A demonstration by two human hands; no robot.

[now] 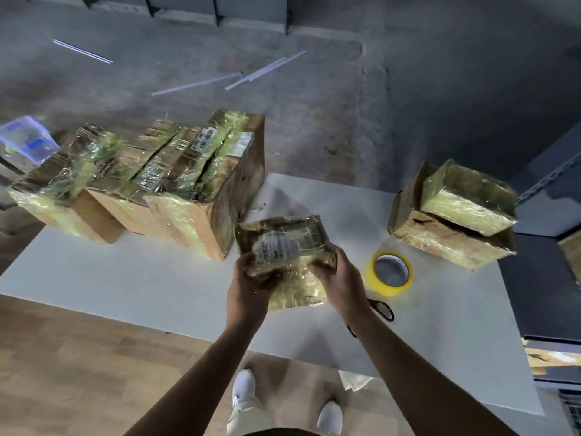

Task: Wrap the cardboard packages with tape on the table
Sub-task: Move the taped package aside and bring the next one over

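Holding a taped package (284, 247) above the white tabletop (141, 278), left hand (251, 280) and right hand (338, 278) each in a curled grip on its near edge (label up), yellow tape roll (379, 286) just right.

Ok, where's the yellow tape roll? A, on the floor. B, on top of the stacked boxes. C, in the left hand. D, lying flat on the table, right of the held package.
D: the tape roll lies flat on the table, just right of the package.
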